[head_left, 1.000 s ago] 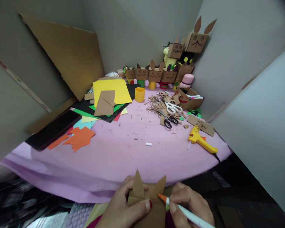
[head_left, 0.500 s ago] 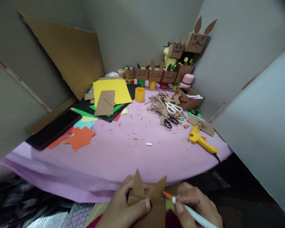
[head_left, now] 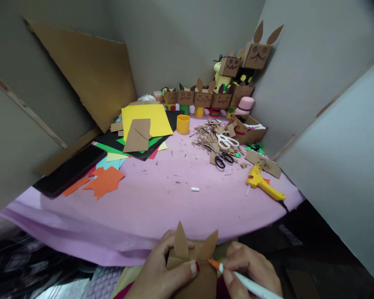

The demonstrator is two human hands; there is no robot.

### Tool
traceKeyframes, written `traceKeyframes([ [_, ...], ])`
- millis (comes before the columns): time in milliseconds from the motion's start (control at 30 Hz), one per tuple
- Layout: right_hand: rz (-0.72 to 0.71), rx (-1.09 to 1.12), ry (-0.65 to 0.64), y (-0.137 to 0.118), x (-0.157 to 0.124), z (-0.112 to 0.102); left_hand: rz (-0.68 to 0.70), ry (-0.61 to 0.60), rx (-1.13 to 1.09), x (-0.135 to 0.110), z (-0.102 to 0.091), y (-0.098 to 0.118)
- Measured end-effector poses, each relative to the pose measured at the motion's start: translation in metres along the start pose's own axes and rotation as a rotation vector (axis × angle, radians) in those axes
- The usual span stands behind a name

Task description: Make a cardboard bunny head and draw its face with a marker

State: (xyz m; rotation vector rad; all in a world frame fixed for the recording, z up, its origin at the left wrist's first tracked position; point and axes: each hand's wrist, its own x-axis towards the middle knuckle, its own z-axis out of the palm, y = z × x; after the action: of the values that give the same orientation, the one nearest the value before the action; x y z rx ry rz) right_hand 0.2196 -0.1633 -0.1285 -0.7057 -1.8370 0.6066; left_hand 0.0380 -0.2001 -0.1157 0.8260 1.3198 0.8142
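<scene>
Head view: one box [head_left: 202,283], grasped by the left hand [head_left: 163,270], beside the right hand [head_left: 252,268], which grips one pen [head_left: 251,285], tip [head_left: 213,263] by one ear [head_left: 208,246]. Apparently done: both ears fitted. Apparently outstanding: pen marks, none visible.

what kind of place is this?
Likely a small craft workspace: there's a yellow glue gun, a heap of cardboard scraps and several box-headed figures with drawn-on faces at the back.

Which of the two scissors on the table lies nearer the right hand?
The black-handled scissors, at the near edge of the cardboard scraps; the white-handled scissors lie farther back.
</scene>
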Motion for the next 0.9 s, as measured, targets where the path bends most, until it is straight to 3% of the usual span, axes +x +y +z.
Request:
traceKeyframes([
  [167, 0.026, -0.033, -0.057, 0.001, -0.001, -0.004, 0.004, 0.022, 0.013, 0.001, 0.0, -0.003],
  [367, 0.08, -0.043, 0.011, -0.001, -0.001, -0.003, -0.009, 0.004, 0.003, 0.0, 0.0, -0.002],
  [600, 0.188, -0.018, 0.193, -0.003, -0.002, 0.008, 0.049, 0.003, 0.022, 0.002, -0.002, -0.001],
  [900, 0.197, -0.011, 0.258, -0.002, 0.001, 0.008, -0.006, 0.01, 0.019, 0.001, -0.001, -0.002],
])
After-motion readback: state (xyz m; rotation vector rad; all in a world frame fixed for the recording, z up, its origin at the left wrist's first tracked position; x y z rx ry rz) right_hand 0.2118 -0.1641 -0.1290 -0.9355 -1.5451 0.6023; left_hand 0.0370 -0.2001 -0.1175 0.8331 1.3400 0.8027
